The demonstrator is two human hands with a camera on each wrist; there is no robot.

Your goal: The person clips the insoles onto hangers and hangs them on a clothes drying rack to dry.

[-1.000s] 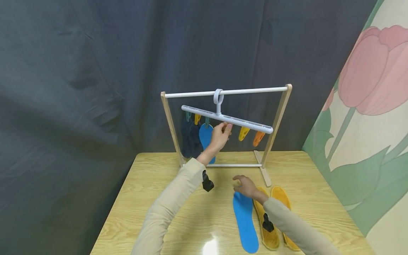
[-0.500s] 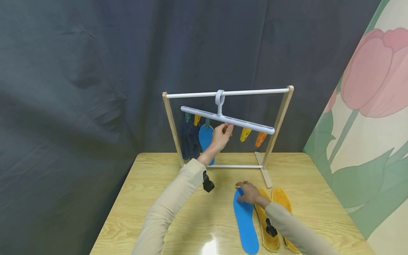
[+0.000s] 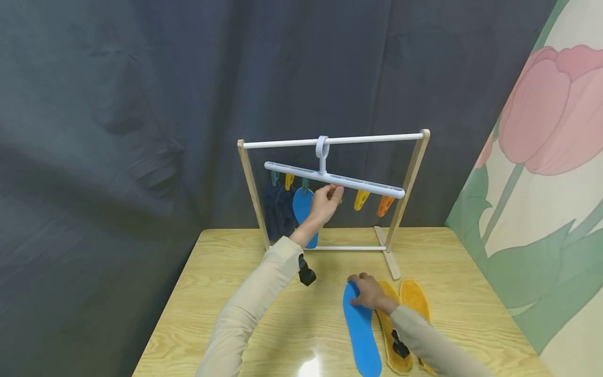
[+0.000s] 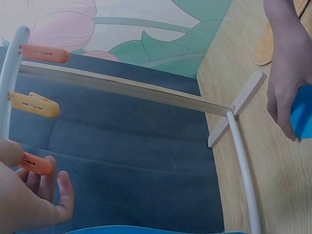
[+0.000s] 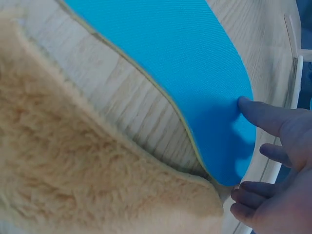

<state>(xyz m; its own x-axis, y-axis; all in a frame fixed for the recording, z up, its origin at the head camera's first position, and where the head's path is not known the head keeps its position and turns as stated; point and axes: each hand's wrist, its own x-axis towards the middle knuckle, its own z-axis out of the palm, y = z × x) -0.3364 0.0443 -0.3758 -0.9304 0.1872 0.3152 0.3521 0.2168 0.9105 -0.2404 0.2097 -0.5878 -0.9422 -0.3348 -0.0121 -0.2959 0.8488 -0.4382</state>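
Observation:
My left hand (image 3: 325, 205) is raised at the underside of the light blue hanger (image 3: 363, 184). In the left wrist view it pinches an orange clothespin (image 4: 38, 164) between thumb and fingers. My right hand (image 3: 369, 292) is low over the table, at the far end of a flat blue insole (image 3: 363, 335). The right wrist view shows its thumb tip at the edge of the insole (image 5: 195, 92) and the other fingers loosely bent beside its rounded end. A second blue insole (image 3: 301, 207) hangs from a green clothespin (image 3: 305, 185), partly behind my left hand.
The hanger hangs tilted from a rack's white bar (image 3: 377, 139). Dark cloth pieces (image 3: 280, 209) hang at its left. A yellow clothespin (image 3: 361, 200) and an orange one (image 3: 385, 206) hang at its right. Two fuzzy tan insoles (image 3: 414, 298) lie under my right forearm.
My right hand has come down onto the far end of the blue insole on the table. The left hand has stayed at the hanger.

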